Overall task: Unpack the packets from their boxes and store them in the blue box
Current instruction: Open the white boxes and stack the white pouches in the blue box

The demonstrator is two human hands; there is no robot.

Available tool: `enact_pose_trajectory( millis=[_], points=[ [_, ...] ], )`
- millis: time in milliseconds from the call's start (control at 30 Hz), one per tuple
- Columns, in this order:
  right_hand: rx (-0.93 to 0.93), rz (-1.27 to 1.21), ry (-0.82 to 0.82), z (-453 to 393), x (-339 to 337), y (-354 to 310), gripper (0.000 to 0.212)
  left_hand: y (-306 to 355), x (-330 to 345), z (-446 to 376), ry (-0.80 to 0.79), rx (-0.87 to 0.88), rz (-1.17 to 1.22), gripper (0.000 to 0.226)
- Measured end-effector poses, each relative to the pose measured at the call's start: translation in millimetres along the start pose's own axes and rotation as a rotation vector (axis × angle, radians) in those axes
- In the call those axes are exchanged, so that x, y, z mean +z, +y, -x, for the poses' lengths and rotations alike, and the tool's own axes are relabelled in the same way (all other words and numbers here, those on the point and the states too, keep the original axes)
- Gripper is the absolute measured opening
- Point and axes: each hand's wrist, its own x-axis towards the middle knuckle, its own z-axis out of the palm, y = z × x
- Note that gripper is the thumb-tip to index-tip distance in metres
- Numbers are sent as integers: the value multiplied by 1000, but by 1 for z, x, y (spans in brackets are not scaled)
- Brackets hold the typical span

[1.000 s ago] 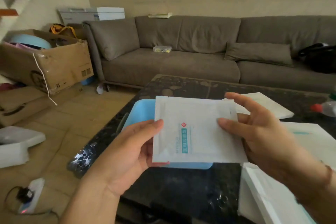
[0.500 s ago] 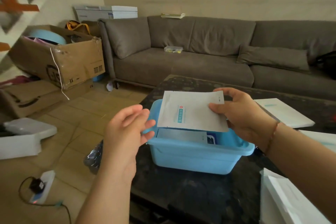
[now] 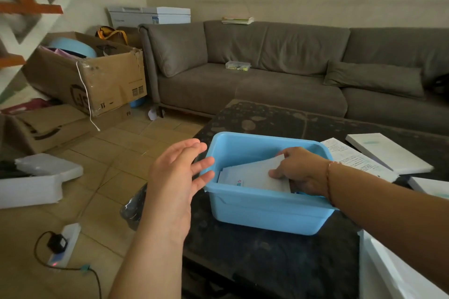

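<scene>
Half a second earlier the right hand [image 3: 300, 170] held the flat white paper packet [image 3: 255, 175] level above the rim; now that hand has gone down inside the light blue plastic box [image 3: 267, 211], thumb and fingers pinching the packet's right end. The packet lies tilted within the box, resting on other white packets stacked there, its small red and teal mark turned toward the near wall. The left hand [image 3: 178, 177] stays beside the box's left rim, fingers straight and spread, holding nothing; whether the fingertips touch the rim cannot be told.

The box stands near the left front corner of the dark speckled stone worktop [image 3: 267, 257], with bare surface in front of it and behind it. To its right a printed white paper leaflet [image 3: 357, 160] lies just beside the rim, and a flat white cardboard carton [image 3: 388, 153] lies beyond it. Another white carton [image 3: 393, 272] fills the near right corner.

The box has smooth walls, rounded corners and a rolled lip. The packet is thin and matte.
</scene>
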Motion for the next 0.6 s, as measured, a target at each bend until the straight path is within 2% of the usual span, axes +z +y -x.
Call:
enact_pose_trajectory(
  millis=[167, 267, 433, 600],
  points=[
    [-4, 329, -73, 5, 0, -2, 33, -1, 0, -2, -8, 7, -2, 7],
    [0, 436, -109, 6, -2, -4, 43, -1, 0, -2, -14, 8, 8, 7],
    [-132, 725, -90, 8, -12, -4, 40, -1, -2, -3, -13, 7, 20, 8],
    [-157, 842, -146, 5, -14, 1, 53, -1, 0, -4, -18, 9, 21, 9]
  ],
)
